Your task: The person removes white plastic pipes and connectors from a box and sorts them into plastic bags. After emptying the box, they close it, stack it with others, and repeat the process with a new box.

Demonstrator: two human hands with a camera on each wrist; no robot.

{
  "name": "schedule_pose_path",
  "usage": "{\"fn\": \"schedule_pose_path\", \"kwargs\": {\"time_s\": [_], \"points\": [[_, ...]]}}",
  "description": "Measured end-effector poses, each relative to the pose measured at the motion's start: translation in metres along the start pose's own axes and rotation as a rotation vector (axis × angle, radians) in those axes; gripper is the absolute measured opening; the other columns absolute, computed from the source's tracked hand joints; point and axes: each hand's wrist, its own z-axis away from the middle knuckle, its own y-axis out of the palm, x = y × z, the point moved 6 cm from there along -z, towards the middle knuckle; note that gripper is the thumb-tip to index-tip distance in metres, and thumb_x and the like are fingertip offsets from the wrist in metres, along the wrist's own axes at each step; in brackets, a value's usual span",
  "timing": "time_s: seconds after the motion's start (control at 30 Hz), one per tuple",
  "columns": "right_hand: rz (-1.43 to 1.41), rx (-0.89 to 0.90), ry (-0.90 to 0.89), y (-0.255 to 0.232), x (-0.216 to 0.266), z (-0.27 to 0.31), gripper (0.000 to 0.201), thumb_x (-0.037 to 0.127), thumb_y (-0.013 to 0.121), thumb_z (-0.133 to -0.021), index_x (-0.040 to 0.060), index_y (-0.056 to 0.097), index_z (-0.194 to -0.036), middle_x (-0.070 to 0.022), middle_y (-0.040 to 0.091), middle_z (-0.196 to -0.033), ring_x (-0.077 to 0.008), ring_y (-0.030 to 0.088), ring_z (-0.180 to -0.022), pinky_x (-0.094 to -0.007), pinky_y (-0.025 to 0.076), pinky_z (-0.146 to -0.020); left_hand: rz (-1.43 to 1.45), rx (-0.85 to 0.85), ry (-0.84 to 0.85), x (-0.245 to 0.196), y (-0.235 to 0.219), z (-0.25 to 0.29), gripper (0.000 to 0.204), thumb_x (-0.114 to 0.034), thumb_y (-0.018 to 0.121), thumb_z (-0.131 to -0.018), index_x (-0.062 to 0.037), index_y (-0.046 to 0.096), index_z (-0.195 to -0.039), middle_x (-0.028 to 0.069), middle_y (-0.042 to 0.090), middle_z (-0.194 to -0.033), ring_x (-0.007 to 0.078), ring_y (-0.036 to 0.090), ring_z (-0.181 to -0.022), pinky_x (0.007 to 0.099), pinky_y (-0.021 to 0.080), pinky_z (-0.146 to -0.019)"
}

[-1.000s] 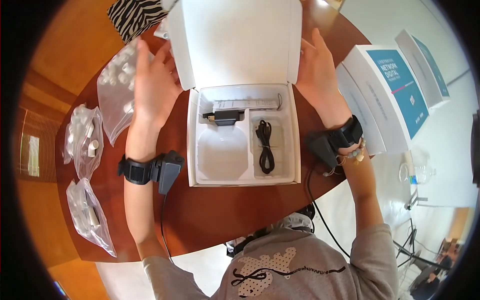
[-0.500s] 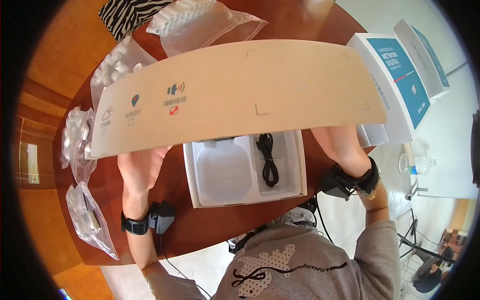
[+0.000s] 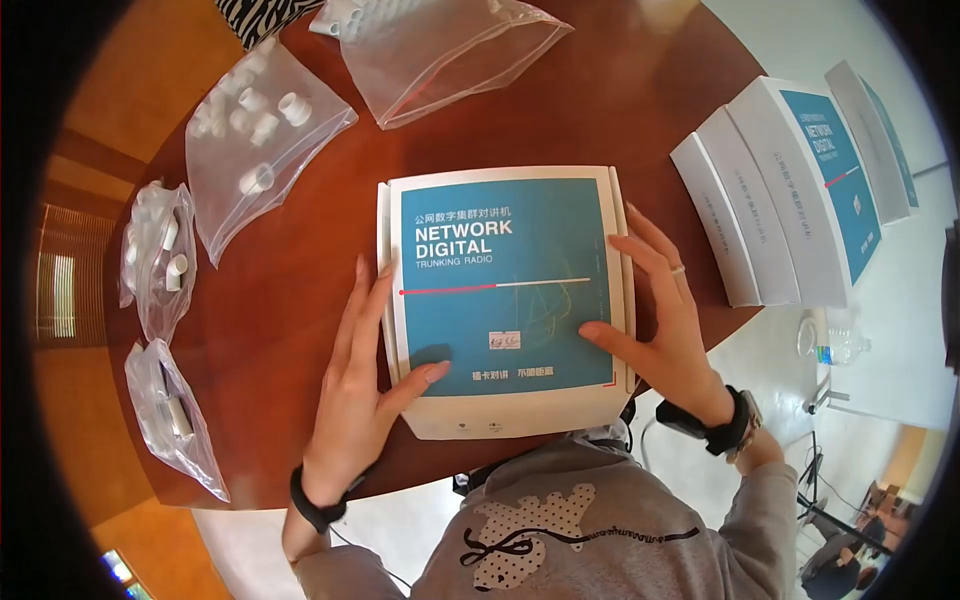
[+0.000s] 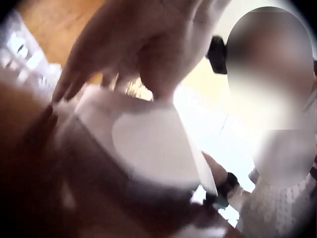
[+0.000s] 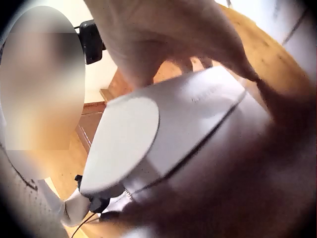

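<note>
A white box (image 3: 480, 325) with a blue printed top lies on the brown table in the head view, its lid down over the contents. My left hand (image 3: 355, 400) touches its left side, fingers extended and the thumb on the lid's lower left. On the opposite side, my right hand (image 3: 675, 345) has its fingers along the edge and its thumb on the blue print. The left wrist view has my left hand (image 4: 143, 44) over a side of the box (image 4: 153, 144); the right wrist view has my right hand (image 5: 173, 34) at the box (image 5: 124, 139). Both wrist views are blurred.
Several similar boxes (image 3: 810, 200) stand at the table's right. Clear bags of white pieces lie along the left (image 3: 265, 130) and at the back (image 3: 450, 60). Zebra-patterned material (image 3: 250, 20) is at the back left. A clear bottle (image 3: 845, 345) is beyond the table's right edge.
The lid has come down towards me, covering the charger and cable. Both hands have moved from the raised lid to the box's sides, with thumbs on top.
</note>
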Motion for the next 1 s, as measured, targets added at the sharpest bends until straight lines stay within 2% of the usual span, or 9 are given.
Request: {"fn": "schedule_pose_path", "kwargs": {"time_s": [0.07,0.13,0.17,0.27,0.4,0.63,0.8,0.93,1.0], "points": [[-0.064,-0.095,0.102,-0.002,0.001,0.013,0.061,0.015,0.074,-0.076,0.006,0.044,-0.129,-0.0198,0.043,-0.132,-0.0295,0.052,-0.116,-0.0325,0.051,-0.084,-0.039,-0.049,-0.053,0.002,0.0,0.018,0.073,-0.01,0.071,-0.078,-0.0026,0.033,-0.139,0.0256,0.034,-0.141,0.0383,0.043,-0.125,0.0417,0.043,-0.097],[-0.142,0.026,0.397,-0.008,0.0,0.031,0.059,0.014,0.072,-0.078,0.0023,0.044,-0.129,-0.0173,0.055,-0.115,-0.0253,0.061,-0.099,-0.0298,0.054,-0.075,0.115,-0.048,-0.226,0.004,0.001,0.038,0.068,-0.005,0.068,-0.08,-0.0003,0.033,-0.139,0.0251,0.042,-0.136,0.0351,0.049,-0.12,0.0397,0.046,-0.094],[-0.179,0.088,0.546,-0.008,-0.002,0.043,0.058,0.013,0.072,-0.079,0.0004,0.044,-0.128,-0.0161,0.061,-0.106,-0.0233,0.065,-0.09,-0.0284,0.056,-0.071,0.224,-0.066,-0.305,0.0,0.002,0.045,0.062,0.003,0.063,-0.082,0.004,0.035,-0.137,0.0224,0.052,-0.128,0.0278,0.056,-0.113,0.0356,0.05,-0.09],[-0.218,0.15,0.574,-0.002,0.004,0.07,0.054,0.012,0.071,-0.08,-0.001,0.047,-0.127,-0.0116,0.065,-0.087,-0.0204,0.068,-0.077,-0.0282,0.057,-0.07,0.395,-0.045,-0.388,0.003,0.015,0.067,0.06,0.008,0.061,-0.082,0.0055,0.035,-0.137,0.0215,0.053,-0.126,0.0235,0.055,-0.113,0.0347,0.049,-0.092],[-0.332,0.154,0.591,0.004,0.005,0.091,0.051,0.009,0.066,-0.083,-0.0006,0.046,-0.13,-0.0135,0.069,-0.093,-0.0182,0.069,-0.079,-0.0261,0.055,-0.069,0.481,-0.077,-0.334,-0.001,0.02,0.076,0.061,0.012,0.057,-0.082,0.0067,0.032,-0.138,0.0223,0.053,-0.125,0.024,0.054,-0.114,0.0348,0.048,-0.094],[-0.239,0.16,0.477,-0.001,0.023,0.089,0.043,0.012,0.058,-0.09,0.0002,0.043,-0.129,-0.0195,0.067,-0.088,-0.0334,0.068,-0.079,-0.0327,0.053,-0.067,0.471,-0.057,-0.324,-0.002,0.021,0.073,0.061,0.012,0.057,-0.082,0.0077,0.032,-0.137,0.0189,0.054,-0.125,0.0228,0.053,-0.114,0.0351,0.045,-0.095],[-0.214,0.156,0.489,-0.001,0.024,0.092,0.04,0.012,0.056,-0.091,0.0014,0.04,-0.125,-0.0216,0.066,-0.094,-0.0379,0.066,-0.078,-0.0357,0.052,-0.066,0.446,-0.07,-0.295,0.001,0.021,0.076,0.062,0.012,0.057,-0.08,0.0085,0.032,-0.137,0.0171,0.054,-0.126,0.0188,0.051,-0.114,0.0345,0.041,-0.097],[-0.209,0.209,0.624,-0.001,0.015,0.089,0.047,0.014,0.061,-0.087,0.0029,0.04,-0.128,-0.0198,0.066,-0.097,-0.0341,0.065,-0.085,-0.036,0.052,-0.067,0.382,-0.073,-0.298,0.007,0.023,0.073,0.062,0.011,0.061,-0.078,0.0057,0.038,-0.136,0.0159,0.056,-0.122,0.0176,0.059,-0.102,0.0313,0.048,-0.088],[0.059,0.27,0.502,0.002,0.01,0.081,0.059,0.016,0.065,-0.083,0.0037,0.036,-0.133,-0.0211,0.061,-0.109,-0.0329,0.059,-0.098,-0.0373,0.05,-0.076,0.297,-0.039,-0.334,0.02,0.027,0.072,0.064,0.008,0.066,-0.076,0.0039,0.04,-0.134,0.0152,0.058,-0.117,0.0179,0.064,-0.092,0.0297,0.052,-0.081]]}}
